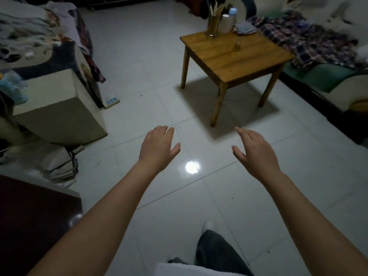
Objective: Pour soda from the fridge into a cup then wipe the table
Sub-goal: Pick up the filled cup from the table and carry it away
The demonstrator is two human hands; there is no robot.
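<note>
My left hand (158, 145) and my right hand (253, 151) hover over the tiled floor, palms down, fingers relaxed, holding nothing. Ahead to the right stands a small wooden table (245, 60). A small clear glass cup (237, 44) sits near the table's middle. At its back edge are a metal holder of chopsticks (213, 26), a white cup stack (226, 22) and a bottle with a blue cap (232, 12). A folded grey cloth (246, 27) lies at the table's back right corner. No fridge is clearly seen.
A beige cabinet (57, 108) stands at the left, with a power strip (112, 102) on the floor beside it. A sofa (322, 82) with plaid fabric runs along the right. A dark red surface (29, 216) is near left. My leg (215, 253) shows below.
</note>
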